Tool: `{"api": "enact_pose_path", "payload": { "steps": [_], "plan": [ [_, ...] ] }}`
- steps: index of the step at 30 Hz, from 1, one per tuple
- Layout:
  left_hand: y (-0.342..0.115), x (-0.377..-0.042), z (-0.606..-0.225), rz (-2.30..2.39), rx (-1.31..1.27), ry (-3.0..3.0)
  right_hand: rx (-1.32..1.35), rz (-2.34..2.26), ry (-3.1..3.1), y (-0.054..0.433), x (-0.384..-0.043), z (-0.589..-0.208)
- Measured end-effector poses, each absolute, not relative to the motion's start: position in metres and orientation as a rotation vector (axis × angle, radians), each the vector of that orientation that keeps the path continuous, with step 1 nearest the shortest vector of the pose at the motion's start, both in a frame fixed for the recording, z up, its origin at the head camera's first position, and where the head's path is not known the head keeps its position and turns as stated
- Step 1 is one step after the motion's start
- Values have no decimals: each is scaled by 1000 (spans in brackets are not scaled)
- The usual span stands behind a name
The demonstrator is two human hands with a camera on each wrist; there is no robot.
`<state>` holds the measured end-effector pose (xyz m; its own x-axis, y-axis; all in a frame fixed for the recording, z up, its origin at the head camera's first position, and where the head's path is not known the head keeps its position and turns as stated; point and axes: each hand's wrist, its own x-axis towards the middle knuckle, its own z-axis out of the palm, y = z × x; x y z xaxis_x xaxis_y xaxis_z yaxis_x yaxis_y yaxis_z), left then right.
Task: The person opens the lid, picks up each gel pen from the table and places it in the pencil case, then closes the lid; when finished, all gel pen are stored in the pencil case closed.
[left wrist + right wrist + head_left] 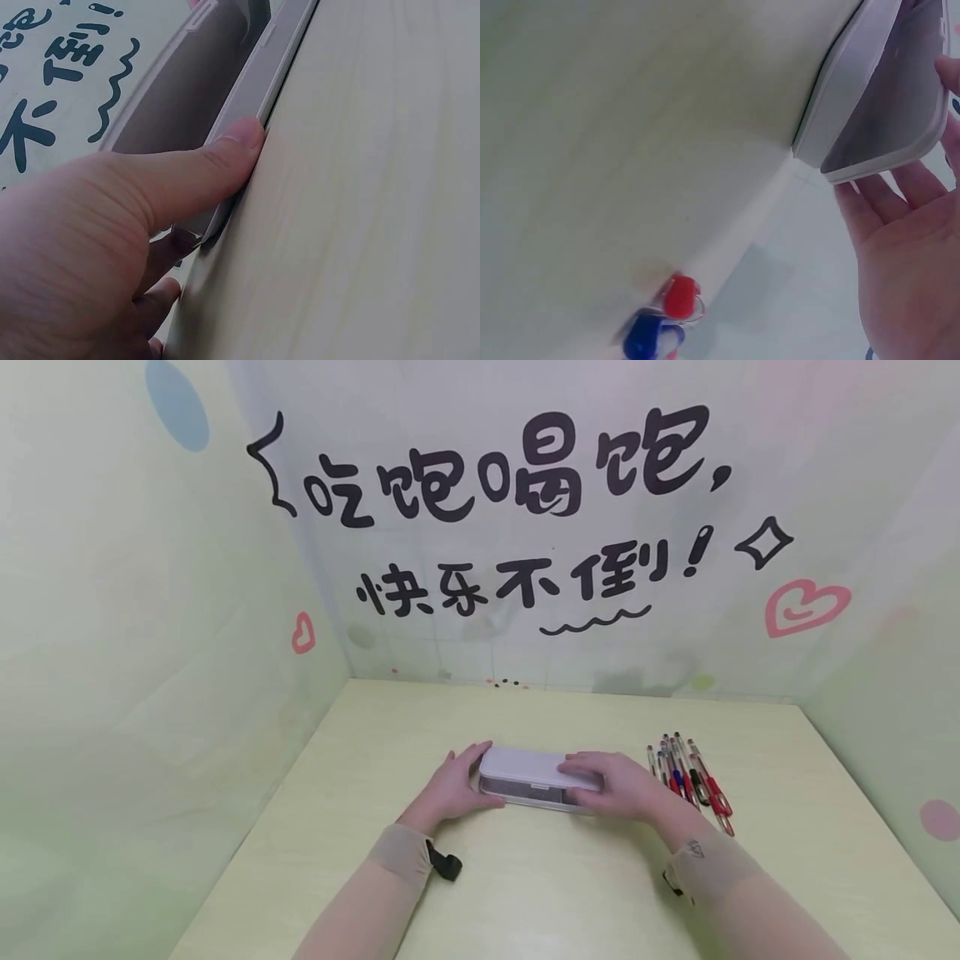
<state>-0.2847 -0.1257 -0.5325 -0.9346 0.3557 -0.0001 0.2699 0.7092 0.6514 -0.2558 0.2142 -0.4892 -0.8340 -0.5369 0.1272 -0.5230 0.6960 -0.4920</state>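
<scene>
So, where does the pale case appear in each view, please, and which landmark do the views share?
Head: the pale case is below the centre, slightly to the right.
Left wrist: the pale case is in the upper middle, slanting up to the top edge.
Right wrist: the pale case is in the upper right, cut off by the top edge.
Shared landmark: the light tabletop.

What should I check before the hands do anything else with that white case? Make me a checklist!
1. Left hand gripping the case: ok, at its left end.
2. Right hand holding the lid: ok.
3. Case resting on the table: ok.
4. Lid wide open: not ok, only partway.
5. Pens apart from the case: ok, off to the right.
6. Bottom inside empty: cannot tell, hidden.
</scene>
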Motion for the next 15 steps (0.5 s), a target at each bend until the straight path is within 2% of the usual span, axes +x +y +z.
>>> {"api": "enact_pose_path", "payload": {
  "steps": [8, 11, 15],
  "plan": [
    [-126, -283, -533, 1069, 468, 2774, -954, -1198, 3040, 221, -257, -495],
    [-125, -284, -534, 1061, 499, 2786, -1026, -1247, 3168, 220, -261, -497],
    [-125, -285, -535, 1051, 526, 2796, -995, -1236, 3309, 218, -267, -495]
  ]
}}
